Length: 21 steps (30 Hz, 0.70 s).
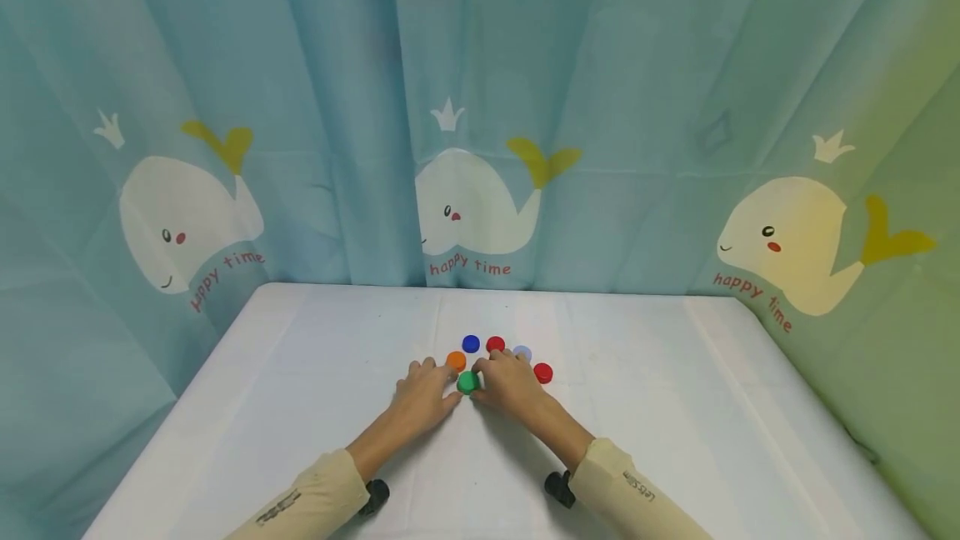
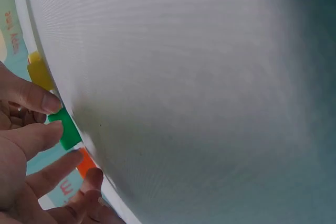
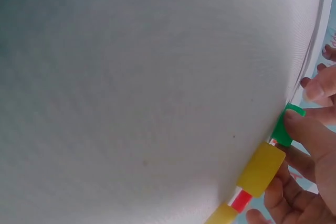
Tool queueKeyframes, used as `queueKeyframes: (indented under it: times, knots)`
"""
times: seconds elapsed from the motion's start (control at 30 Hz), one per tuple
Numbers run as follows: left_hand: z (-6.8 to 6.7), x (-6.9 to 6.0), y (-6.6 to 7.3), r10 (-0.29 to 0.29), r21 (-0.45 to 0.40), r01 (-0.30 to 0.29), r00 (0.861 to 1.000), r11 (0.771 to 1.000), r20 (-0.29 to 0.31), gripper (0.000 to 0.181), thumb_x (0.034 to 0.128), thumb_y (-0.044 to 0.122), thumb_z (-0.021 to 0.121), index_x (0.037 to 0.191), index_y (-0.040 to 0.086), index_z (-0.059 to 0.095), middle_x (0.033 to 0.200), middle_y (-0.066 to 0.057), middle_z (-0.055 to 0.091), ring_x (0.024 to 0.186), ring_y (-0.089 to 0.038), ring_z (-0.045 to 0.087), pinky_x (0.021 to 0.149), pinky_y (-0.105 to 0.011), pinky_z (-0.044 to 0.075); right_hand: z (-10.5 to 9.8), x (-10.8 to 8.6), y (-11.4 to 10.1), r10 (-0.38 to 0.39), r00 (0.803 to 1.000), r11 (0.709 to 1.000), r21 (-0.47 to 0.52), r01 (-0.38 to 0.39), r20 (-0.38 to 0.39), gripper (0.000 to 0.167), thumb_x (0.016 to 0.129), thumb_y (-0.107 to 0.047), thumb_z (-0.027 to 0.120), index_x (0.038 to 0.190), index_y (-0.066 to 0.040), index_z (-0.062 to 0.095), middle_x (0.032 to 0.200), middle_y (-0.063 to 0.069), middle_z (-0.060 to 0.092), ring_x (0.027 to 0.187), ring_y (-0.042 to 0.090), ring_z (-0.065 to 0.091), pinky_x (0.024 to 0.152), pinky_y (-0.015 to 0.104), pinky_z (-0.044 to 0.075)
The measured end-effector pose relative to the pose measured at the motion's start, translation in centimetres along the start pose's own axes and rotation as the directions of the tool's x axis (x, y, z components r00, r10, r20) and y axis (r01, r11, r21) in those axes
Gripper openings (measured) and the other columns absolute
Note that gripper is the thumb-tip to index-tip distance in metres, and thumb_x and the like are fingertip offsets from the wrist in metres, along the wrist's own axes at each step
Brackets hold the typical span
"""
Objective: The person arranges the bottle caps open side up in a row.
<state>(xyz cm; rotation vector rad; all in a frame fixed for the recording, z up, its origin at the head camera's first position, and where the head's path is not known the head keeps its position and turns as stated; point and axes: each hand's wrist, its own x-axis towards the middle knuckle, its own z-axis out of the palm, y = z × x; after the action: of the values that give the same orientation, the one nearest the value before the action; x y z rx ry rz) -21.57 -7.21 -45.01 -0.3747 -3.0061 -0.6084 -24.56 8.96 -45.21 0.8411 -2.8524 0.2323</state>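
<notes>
On the white table, a small green round piece (image 1: 467,382) sits between the two hands. My right hand (image 1: 512,384) pinches it from the right with thumb and forefinger. To its left, my left hand (image 1: 422,394) is spread, thumb and forefinger apart and close to the green piece. The orange piece (image 1: 456,361) lies by the left fingertips; whether they touch it I cannot tell. Beyond the right knuckles lie a red piece (image 1: 496,344) and a pale lavender piece (image 1: 522,352). In the right wrist view, a yellow piece (image 3: 261,169) stands beside the right fingers.
A blue round piece (image 1: 471,344) lies at the back of the arc, and another red one (image 1: 543,372) at its right end. A dark band part shows under each sleeve. Behind the white table (image 1: 337,373) hangs a blue-green curtain (image 1: 345,107) with printed whales.
</notes>
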Motion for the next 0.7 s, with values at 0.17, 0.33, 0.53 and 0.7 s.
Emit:
queueKeyframes:
  times: [0.17,0.33,0.53,0.7]
  knots:
    - [0.00,0.13,-0.02,-0.002,-0.005,0.002,1.000,1.000,0.018,0.023,0.0811,0.021,0.074,0.100,0.008,0.070,0.085,-0.007,0.054,0.074,-0.022,0.044,0.061,-0.041,0.045,-0.03,-0.05,-0.04,-0.009,1.000,1.000,0.006,0.009,-0.006,0.031,0.074,-0.031,0.081,0.098,-0.014,0.073,0.081,0.000,0.060,0.079,0.018,0.056,0.068,0.032,0.044]
    - [-0.14,0.04,0.18,-0.002,0.005,0.002,1.000,1.000,0.025,0.024,0.0813,0.022,0.074,0.100,0.008,0.069,0.085,-0.007,0.054,0.075,-0.022,0.044,0.061,-0.040,0.045,-0.06,-0.03,-0.09,-0.015,1.000,1.000,0.010,0.015,-0.001,0.030,0.074,-0.032,0.081,0.097,-0.014,0.073,0.079,0.000,0.060,0.078,0.017,0.055,0.066,0.031,0.042]
    - [-0.03,0.07,0.22,0.006,0.015,-0.006,1.000,1.000,0.025,0.025,0.0815,0.023,0.074,0.101,0.008,0.069,0.086,-0.007,0.055,0.075,-0.021,0.044,0.060,-0.039,0.044,-0.04,-0.07,-0.05,-0.024,1.000,1.000,0.012,0.024,-0.006,0.031,0.074,-0.032,0.081,0.097,-0.014,0.073,0.078,-0.001,0.060,0.077,0.017,0.055,0.065,0.029,0.040]
    - [-0.08,0.18,0.15,0.007,0.017,-0.007,1.000,1.000,0.028,0.025,0.0821,0.024,0.073,0.101,0.008,0.070,0.085,-0.007,0.054,0.075,-0.021,0.046,0.061,-0.041,0.047,-0.07,-0.03,-0.07,-0.024,1.000,1.000,0.010,0.024,-0.003,0.032,0.074,-0.033,0.080,0.098,-0.014,0.073,0.079,-0.001,0.060,0.079,0.017,0.056,0.066,0.029,0.038]
